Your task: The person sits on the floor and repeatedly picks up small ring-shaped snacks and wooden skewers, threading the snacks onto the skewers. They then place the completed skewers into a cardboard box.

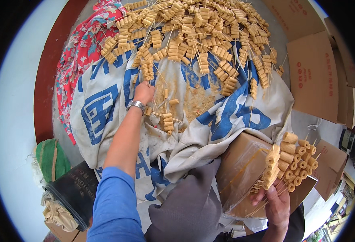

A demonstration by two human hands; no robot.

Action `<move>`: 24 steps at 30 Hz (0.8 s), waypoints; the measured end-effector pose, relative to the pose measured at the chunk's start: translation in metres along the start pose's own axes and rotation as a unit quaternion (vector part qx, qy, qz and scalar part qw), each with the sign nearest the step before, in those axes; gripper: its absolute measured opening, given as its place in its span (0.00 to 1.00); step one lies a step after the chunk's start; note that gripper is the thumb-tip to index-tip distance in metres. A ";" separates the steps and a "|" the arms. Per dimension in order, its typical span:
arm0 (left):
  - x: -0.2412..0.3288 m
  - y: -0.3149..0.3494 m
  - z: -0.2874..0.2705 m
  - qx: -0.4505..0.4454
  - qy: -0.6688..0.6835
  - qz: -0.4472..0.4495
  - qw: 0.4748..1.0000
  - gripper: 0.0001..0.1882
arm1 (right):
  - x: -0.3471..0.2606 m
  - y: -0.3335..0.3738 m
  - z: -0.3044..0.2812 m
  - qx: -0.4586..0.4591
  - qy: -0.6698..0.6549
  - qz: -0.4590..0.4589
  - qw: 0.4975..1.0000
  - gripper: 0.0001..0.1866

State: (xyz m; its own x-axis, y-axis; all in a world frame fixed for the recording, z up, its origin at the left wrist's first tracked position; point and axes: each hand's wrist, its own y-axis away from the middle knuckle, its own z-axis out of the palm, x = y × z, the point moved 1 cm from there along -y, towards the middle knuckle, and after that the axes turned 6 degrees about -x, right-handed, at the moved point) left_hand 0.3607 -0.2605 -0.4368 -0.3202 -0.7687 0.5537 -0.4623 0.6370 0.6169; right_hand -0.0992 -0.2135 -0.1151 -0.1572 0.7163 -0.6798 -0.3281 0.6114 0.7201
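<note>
My left hand (144, 92), with a metal watch (137, 105) on its wrist, reaches forward to the near edge of a large heap of skewers (193, 32). Its fingers are closed at the stick end of a skewer of tan rolls (147, 70); the pinch itself is partly hidden. At the lower right, my right hand (276, 205) grips a bunch of skewers (292, 161) by their sticks. The hollow tan rolls point upward and away, above a cardboard box (242, 165) with clear plastic at its opening.
A whitish cloth with blue markings (101, 113) lies under the heap, strewn with crumbs and a few loose rolls (174, 101). Red floral fabric (78, 72) lies left. A black bucket (74, 193) and green sack (51, 159) stand lower left; cardboard boxes (312, 76) stand right.
</note>
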 end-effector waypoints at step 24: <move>0.046 0.093 0.051 -0.184 -0.369 0.437 0.799 0.22 | 0.000 0.009 0.008 -0.043 -0.036 0.014 0.998 0.15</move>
State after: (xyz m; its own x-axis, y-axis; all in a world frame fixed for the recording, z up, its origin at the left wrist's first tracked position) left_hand 0.2605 -0.2399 -0.3827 -0.8514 0.2403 0.4663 0.4356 0.8191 0.3732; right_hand -0.0951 -0.2053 -0.1079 -0.1019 0.7571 -0.6454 -0.4045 0.5612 0.7221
